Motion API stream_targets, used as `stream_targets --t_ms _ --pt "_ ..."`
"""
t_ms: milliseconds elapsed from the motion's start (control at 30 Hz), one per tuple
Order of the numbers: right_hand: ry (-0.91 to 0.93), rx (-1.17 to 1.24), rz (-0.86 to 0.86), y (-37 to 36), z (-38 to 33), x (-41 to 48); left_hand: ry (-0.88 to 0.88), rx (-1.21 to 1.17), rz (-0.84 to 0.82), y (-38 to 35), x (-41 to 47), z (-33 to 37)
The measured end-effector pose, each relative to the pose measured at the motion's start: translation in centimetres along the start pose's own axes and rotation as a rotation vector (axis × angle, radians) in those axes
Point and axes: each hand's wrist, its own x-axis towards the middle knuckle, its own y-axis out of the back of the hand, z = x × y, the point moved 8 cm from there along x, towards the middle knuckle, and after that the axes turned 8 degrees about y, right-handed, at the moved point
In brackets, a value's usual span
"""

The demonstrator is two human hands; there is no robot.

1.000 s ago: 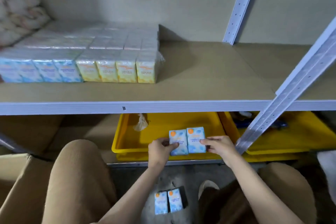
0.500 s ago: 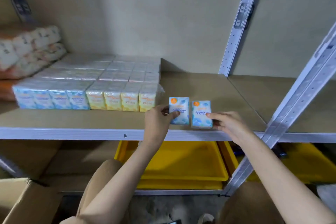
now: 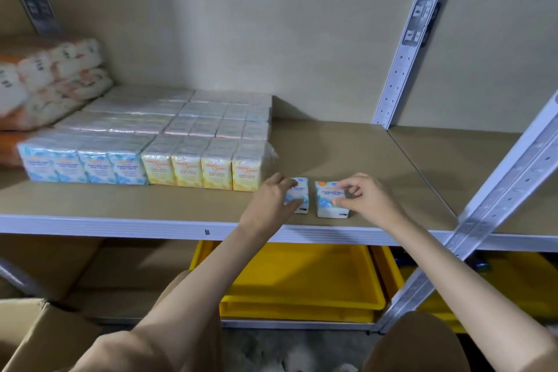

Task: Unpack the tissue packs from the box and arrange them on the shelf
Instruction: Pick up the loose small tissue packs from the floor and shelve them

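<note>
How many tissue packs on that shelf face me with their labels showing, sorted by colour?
Front-row blue packs: 4
Front-row yellow packs: 4
Loose blue packs: 2
Total: 10

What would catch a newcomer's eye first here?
The left hand and right hand each grip a small blue pack, the left pack and right pack, side by side near the front edge of the shelf. To their left stands a tidy block of blue and yellow packs; yellow trays sit below.
</note>
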Motion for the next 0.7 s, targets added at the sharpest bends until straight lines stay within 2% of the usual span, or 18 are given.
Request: stream_targets --t_ms 133,333,700 --pt "0.101 -0.259 -0.182 -2.2 -0.4 0.0 -0.130 0.147 -0.122 -1.9 -0.3 0.7" --pt "0.089 -0.316 -0.112 -2.5 -0.7 1.5 -0.089 0.193 -0.085 -2.6 1.7 0.5" --pt "0.066 -0.258 -0.025 -3.9 -0.8 4.7 -0.031 0.170 -0.044 -2.5 3.9 -0.2"
